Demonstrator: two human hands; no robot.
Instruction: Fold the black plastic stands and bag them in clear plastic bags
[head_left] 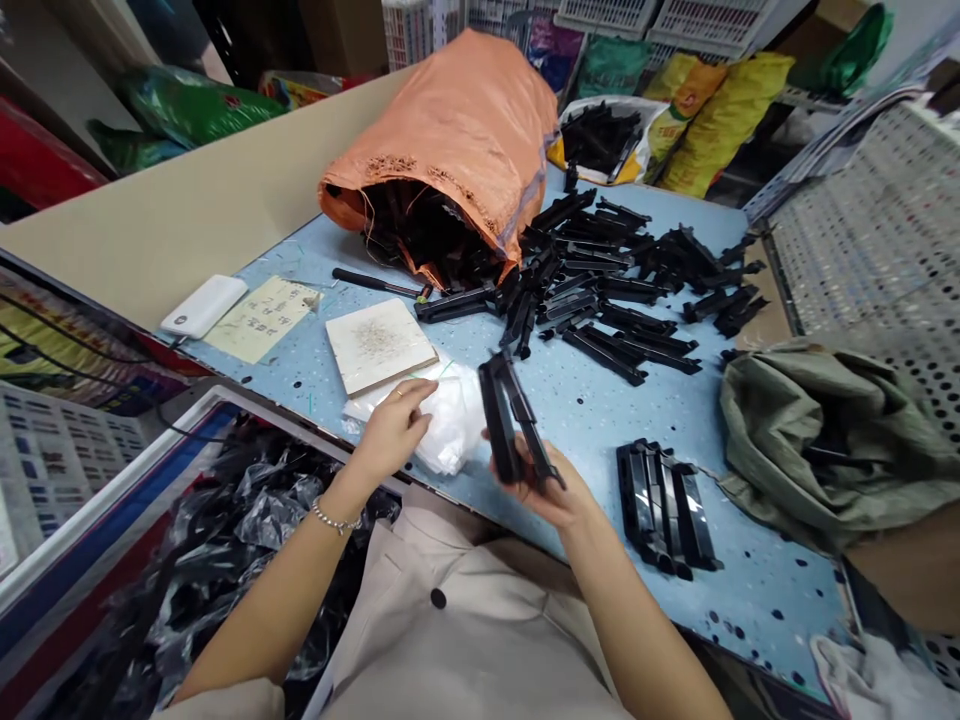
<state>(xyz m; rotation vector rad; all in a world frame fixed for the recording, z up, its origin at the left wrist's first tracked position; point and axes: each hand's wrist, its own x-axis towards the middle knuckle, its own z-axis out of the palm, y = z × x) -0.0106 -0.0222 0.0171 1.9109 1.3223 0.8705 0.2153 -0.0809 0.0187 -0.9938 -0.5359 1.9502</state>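
My right hand (546,490) is closed round a long black plastic part (517,420), held tilted above the near edge of the table; two parallel bars with a gap between them show. My left hand (394,428) is at a stack of thin clear plastic bags (450,425), thumb and index finger apart, with no object visible between them. Just beyond it lies a square white board (380,345) with brown marks. To the right of my right hand, several similar black parts (666,508) lie side by side in a row.
A large orange sack (457,130) spills black parts into a loose pile (600,290) across the table. A green-grey cloth sack (817,440) sits at right. At left are a white power bank (204,307), a yellow note (264,318) and a bin of bagged black items (262,520).
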